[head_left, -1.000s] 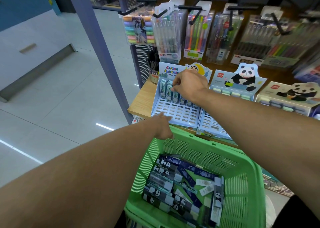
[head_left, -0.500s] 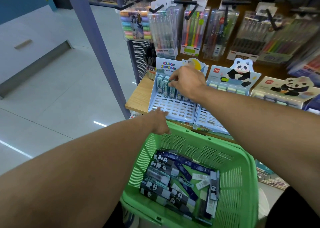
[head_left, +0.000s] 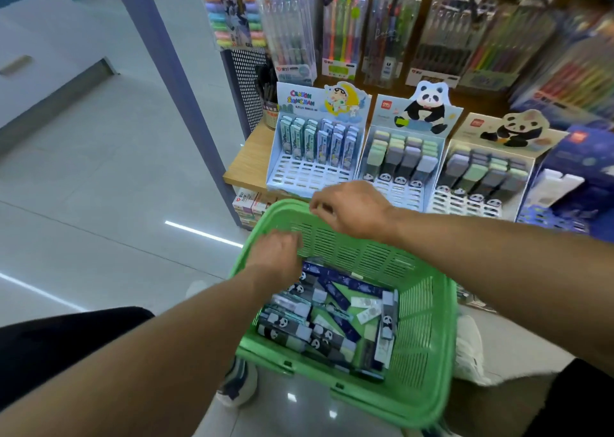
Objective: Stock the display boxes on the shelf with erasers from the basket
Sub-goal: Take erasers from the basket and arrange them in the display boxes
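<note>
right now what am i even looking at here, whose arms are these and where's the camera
The camera sits on a person's head, looking forward and down, so the two bare arms are that person's own. There is no machine. The left hand reaches into a green basket of packaged erasers; whether it grips one is hidden. The right hand hovers over the basket's far rim, fingers loosely curled, apparently holding nothing. Behind, on a wooden shelf, stand display boxes, partly filled. Pen packs hang above.
</note>
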